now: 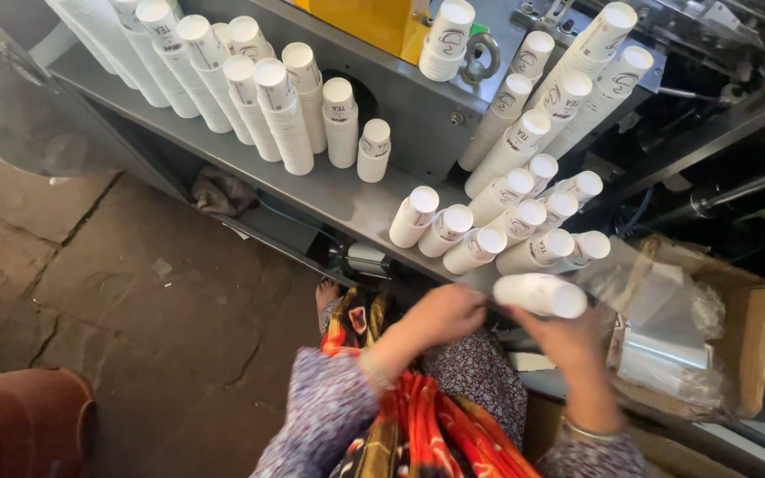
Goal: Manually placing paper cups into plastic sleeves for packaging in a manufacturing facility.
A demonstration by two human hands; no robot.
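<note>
Your right hand (568, 336) has its fingers curled up around a short stack of white paper cups (540, 295), which lies sideways just above your lap at the near edge of the grey metal shelf (329, 190). The fingertips themselves are hidden behind the stack, so how tightly they press cannot be told. Your left hand (444, 312) meets the stack's closed end with fingers bunched together; motion blur smears them, and whether they pinch the rim or only touch it is unclear.

Just beyond, a cluster of more cup stacks (506, 221) leans on the shelf, and taller stacks (223, 80) run off the top edge, their far ends cut off. To your right an open cardboard box (745, 336) holds crumpled clear plastic bags (666, 336); its contents are hard to make out. A reddish-brown tub (19, 425) is cropped at the lower left corner.
</note>
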